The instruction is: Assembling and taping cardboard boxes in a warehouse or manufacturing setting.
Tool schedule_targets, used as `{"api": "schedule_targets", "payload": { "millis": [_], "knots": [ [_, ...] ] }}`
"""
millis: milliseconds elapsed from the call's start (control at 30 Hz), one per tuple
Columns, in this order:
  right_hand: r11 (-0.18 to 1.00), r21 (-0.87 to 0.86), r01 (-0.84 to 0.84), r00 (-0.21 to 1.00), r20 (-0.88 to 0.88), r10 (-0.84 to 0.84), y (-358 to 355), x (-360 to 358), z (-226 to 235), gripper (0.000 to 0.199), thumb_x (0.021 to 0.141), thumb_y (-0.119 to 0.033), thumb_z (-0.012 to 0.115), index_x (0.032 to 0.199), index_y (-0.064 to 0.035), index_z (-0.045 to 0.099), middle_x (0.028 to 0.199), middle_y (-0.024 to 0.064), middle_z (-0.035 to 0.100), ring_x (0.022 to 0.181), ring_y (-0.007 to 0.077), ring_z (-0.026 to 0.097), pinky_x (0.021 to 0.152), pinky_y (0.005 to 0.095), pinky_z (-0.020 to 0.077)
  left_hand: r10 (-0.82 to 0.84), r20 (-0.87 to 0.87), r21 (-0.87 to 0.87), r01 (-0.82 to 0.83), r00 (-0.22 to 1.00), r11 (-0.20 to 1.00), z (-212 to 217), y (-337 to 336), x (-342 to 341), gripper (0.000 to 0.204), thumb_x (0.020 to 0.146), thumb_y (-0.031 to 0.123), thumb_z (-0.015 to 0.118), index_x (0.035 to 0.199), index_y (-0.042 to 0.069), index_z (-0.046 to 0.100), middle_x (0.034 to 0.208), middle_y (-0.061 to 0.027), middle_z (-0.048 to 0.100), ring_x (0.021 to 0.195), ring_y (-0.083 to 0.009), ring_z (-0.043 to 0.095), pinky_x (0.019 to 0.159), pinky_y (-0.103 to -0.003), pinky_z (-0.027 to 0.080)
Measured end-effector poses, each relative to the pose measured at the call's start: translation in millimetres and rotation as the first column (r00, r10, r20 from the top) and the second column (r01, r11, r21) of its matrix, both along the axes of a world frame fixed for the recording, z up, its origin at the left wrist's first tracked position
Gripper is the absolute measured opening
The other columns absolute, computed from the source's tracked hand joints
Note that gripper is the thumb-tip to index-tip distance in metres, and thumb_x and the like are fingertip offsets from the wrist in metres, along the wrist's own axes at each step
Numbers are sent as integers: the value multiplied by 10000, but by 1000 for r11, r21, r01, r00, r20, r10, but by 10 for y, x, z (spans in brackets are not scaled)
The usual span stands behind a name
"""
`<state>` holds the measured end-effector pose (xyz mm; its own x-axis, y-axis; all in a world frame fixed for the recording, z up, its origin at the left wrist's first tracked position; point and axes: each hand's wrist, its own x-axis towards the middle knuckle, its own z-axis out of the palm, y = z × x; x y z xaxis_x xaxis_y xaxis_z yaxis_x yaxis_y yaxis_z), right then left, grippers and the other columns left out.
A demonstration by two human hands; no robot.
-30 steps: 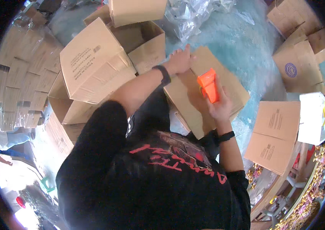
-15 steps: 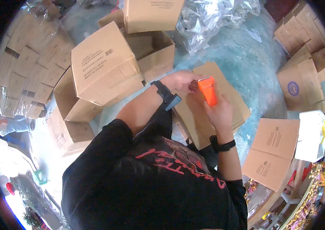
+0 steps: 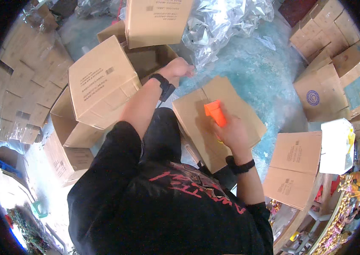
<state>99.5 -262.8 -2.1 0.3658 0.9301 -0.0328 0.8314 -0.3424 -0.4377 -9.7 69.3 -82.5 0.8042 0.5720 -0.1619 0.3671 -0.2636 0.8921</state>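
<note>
A closed brown cardboard box (image 3: 239, 106) lies in front of me on the floor, its top flaps meeting in a seam. My right hand (image 3: 232, 134) rests on its top and grips an orange hand tool (image 3: 215, 112), whose tip points along the seam. My left hand (image 3: 178, 68), with a black wristband, is curled shut just beyond the box's far left corner, beside an open carton (image 3: 144, 59). Nothing shows in its fingers. My black shirt hides the box's near edge.
Stacked brown cartons (image 3: 101, 83) stand at my left. Crumpled clear plastic wrap (image 3: 226, 21) lies at the top. More cartons (image 3: 333, 72) are piled at the right, and flat ones (image 3: 294, 168) lie by a white object (image 3: 336, 144). The floor (image 3: 265, 72) is teal.
My left hand has lifted off the box top and moved up and left past its corner. My right hand with the orange tool has slid slightly toward me.
</note>
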Motion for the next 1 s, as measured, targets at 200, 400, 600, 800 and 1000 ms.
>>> {"api": "schedule_targets", "payload": {
  "millis": [200, 400, 600, 800, 1000],
  "knots": [
    [985, -169, 39, 997, 79, -25, 366, -31, -44, 681, 818, -418, 616, 1430, -150, 488, 1025, 189, 705, 918, 378, 689, 789, 480, 569, -60, -190, 559, 158, 980, 814, -862, 89, 251, 291, 860, 253, 611, 698, 42, 730, 775, -135, 732, 695, -242, 697, 657, -388, 544],
    [961, -276, 29, 999, 52, -16, 431, -198, 110, 686, 802, -455, 630, 1427, -194, 522, 1015, 188, 712, 924, 368, 688, 801, 461, 553, -430, -474, -575, 99, 768, 812, -1593, 219, -224, 303, 895, 454, 585, 926, 193, 737, 676, -10, 630, 594, -154, 603, 536, -356, 476],
    [990, -116, 84, 996, 25, -82, 232, 21, -174, 659, 832, -473, 613, 1432, -226, 498, 975, 180, 718, 899, 368, 695, 750, 484, 566, 9, -260, -285, -86, 966, 955, -253, -532, 174, 762, 962, 676, 361, 1139, 9, 683, 1090, -231, 689, 927, -390, 677, 864, -462, 525],
    [994, 110, 26, 999, -28, -23, -346, -59, 48, 583, 836, -320, 711, 1394, -239, 561, 943, 201, 624, 923, 385, 650, 792, 456, 536, -43, -300, 342, 150, 953, 928, -127, -1144, 480, 773, 991, 608, 349, 1029, -92, 676, 1044, -320, 662, 990, -463, 641, 900, -509, 491],
    [978, -114, 174, 984, 70, -166, -1400, -16, 614, 521, 808, -175, 755, 1315, -218, 642, 885, 150, 550, 776, 340, 615, 697, 424, 509, -39, -334, 333, 157, 942, 930, -123, -985, 419, 766, 996, 595, 341, 1004, -87, 687, 1057, -326, 653, 1049, -485, 610, 934, -527, 467]
  ]
}}
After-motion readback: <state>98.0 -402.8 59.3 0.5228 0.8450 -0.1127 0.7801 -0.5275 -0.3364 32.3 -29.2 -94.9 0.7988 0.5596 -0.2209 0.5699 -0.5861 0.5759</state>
